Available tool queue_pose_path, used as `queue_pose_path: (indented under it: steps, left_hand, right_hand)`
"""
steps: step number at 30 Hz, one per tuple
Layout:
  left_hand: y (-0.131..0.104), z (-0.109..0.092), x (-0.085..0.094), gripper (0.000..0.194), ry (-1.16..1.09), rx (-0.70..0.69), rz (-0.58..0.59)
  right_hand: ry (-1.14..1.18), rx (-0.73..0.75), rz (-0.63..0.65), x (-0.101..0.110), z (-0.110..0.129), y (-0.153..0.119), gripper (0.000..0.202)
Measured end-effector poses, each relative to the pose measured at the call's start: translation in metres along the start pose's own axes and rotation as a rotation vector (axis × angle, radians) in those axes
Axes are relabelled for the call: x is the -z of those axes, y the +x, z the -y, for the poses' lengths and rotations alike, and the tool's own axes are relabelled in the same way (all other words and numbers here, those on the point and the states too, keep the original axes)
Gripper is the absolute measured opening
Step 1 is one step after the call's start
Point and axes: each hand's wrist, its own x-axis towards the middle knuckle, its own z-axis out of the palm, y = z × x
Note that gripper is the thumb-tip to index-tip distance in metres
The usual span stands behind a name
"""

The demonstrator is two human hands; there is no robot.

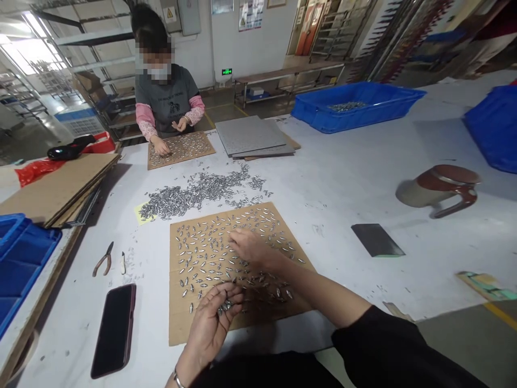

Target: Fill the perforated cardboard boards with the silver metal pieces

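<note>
My left hand is cupped, palm up, around a small bunch of shiny, spindle-shaped metal pieces. It hovers at the near edge of a brown cardboard sheet. Over the middle of that sheet my right hand points down, thumb and fingers pinched together; whatever lies between the fingertips is hidden. Similar metal pieces are spread across the cardboard in loose rows, lying apart from each other. Just beyond the sheet is a heap of loose metal pieces, partly on a yellow paper.
Across the table a masked person handles pieces on another cardboard sheet. Pliers, a small knife and a phone lie left. Rightward are a dark flat block, a lidded jug and a blue bin.
</note>
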Motion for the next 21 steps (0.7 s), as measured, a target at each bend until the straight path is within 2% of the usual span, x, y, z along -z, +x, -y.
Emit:
queue_pose_path:
  steps: [5,10,13,15,18,21]
  left_hand:
    - [0.001,0.001,0.002,0.030,-0.008,-0.008,-0.029]
    - [0.002,-0.002,0.007,0.028,-0.015,-0.016,-0.060]
    - [0.004,-0.005,0.007,0.027,-0.047,-0.012,-0.081]
    - [0.005,-0.007,0.007,0.024,-0.100,-0.013,-0.085]
    - [0.008,-0.007,0.003,0.017,-0.187,-0.030,-0.051]
    - [0.008,-0.004,-0.001,0.019,-0.195,-0.001,-0.037]
  right_hand:
    - [-0.097,-0.076,0.082,-0.006,0.001,0.027,0.025]
    - [-0.062,-0.063,0.064,-0.006,0.003,0.026,0.030]
    - [0.031,0.019,-0.069,-0.005,0.007,0.006,0.032]
    - [0.113,0.142,-0.119,-0.008,0.017,-0.016,0.031]
    - [0.200,0.367,-0.057,-0.017,0.039,-0.053,0.024]
    - [0.154,0.408,-0.035,-0.025,0.053,-0.079,0.018]
